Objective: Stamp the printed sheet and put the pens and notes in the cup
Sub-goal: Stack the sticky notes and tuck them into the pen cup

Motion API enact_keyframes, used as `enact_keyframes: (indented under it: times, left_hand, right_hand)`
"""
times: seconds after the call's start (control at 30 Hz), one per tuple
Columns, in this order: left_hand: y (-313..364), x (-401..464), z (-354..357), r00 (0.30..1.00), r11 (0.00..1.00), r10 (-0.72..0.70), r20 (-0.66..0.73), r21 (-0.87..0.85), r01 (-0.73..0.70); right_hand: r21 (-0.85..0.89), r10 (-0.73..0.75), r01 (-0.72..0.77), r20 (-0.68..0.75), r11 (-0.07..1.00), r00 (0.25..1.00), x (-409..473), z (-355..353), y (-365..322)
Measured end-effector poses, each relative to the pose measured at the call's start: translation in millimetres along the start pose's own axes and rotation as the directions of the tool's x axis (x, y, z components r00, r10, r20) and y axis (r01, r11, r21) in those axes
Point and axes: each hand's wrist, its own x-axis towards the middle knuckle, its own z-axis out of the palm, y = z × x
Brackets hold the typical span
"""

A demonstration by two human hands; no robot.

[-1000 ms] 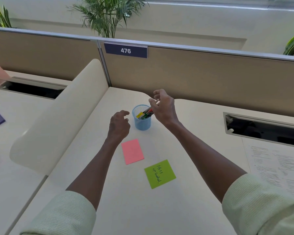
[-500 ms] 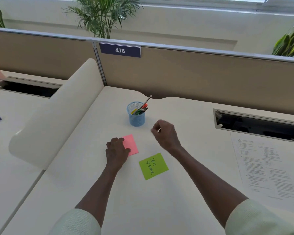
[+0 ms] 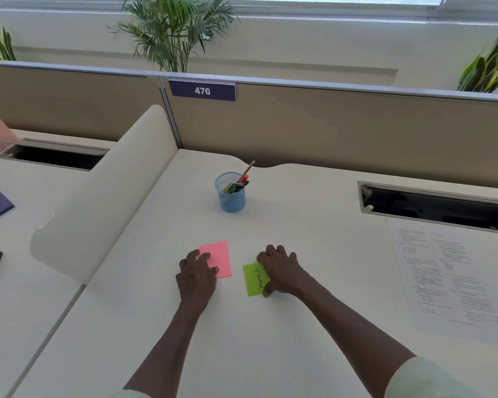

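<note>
The left hand [image 3: 197, 273] lies on the cream desk [image 3: 299, 326] with its fingers loosely curled down onto the near left corner of the pink sticky note [image 3: 217, 258]; whether they pinch the paper or only press it cannot be told. The rest of that note lies flat just beyond and to the right of the knuckles. The right hand [image 3: 281, 271] covers the right half of the green sticky note [image 3: 253, 280], fingers bent over its far edge and thumb at its near right corner, so it seems to grip the note by that side. Handwriting shows on the uncovered left part. The two notes lie near each other, between the hands, not touching. Well beyond both hands stands the blue mesh cup [image 3: 232, 196], upright, with pens [image 3: 237, 183] leaning inside it. Far to the right of the right hand lies the printed sheet [image 3: 454, 277], flat on the desk.
</note>
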Motion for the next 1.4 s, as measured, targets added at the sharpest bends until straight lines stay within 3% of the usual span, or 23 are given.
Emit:
enact_keyframes:
  times: [0.13,0.23,0.4,0.67,0.8,0.87,0.93,1.1,1.27,1.4]
  left_hand:
    - [-2,-20,4,0.999,0.999,0.029,-0.022,-0.039,-0.03]
    - [3,-31,6,0.999,0.988,-0.033,0.015,-0.148,0.035]
    - [14,-48,11,0.995,0.983,-0.047,0.084,-0.171,0.061]
    - [26,-63,20,0.993,0.974,-0.073,0.092,-0.207,0.091]
    - [34,-63,23,0.99,0.97,-0.1,0.105,-0.213,0.12]
    - [37,-63,26,0.99,0.967,-0.094,0.109,-0.225,0.117]
    - [40,-64,26,0.989,0.961,-0.105,0.1,-0.246,0.127]
    - [46,-67,24,0.973,0.908,-0.219,0.07,-0.352,0.23]
    - [53,-66,28,0.959,0.882,-0.259,0.112,-0.378,0.282]
    - [59,-63,29,0.951,0.889,-0.254,0.176,-0.344,0.301]
  right_hand:
    - [0.07,0.12,-0.119,-0.006,0.99,0.993,-10,0,6]
    - [0.131,0.189,-0.184,-0.032,0.974,0.981,-17,0,10]
    - [0.311,0.218,-0.187,-0.068,0.932,0.974,-24,6,8]
    - [0.727,0.392,-0.248,-0.031,0.64,0.92,-28,9,15]
    - [0.85,0.479,-0.222,-0.04,0.477,0.877,-26,8,6]
    - [0.867,0.488,-0.224,-0.025,0.445,0.872,-24,8,-1]
    - [0.84,0.474,-0.251,-0.009,0.481,0.88,-23,11,-9]
    - [0.586,0.469,-0.334,-0.09,0.738,0.878,-22,16,-15]
    - [0.526,0.406,-0.304,-0.087,0.794,0.91,-23,19,-23]
    - [0.515,0.437,-0.351,-0.05,0.782,0.898,-24,21,-33]
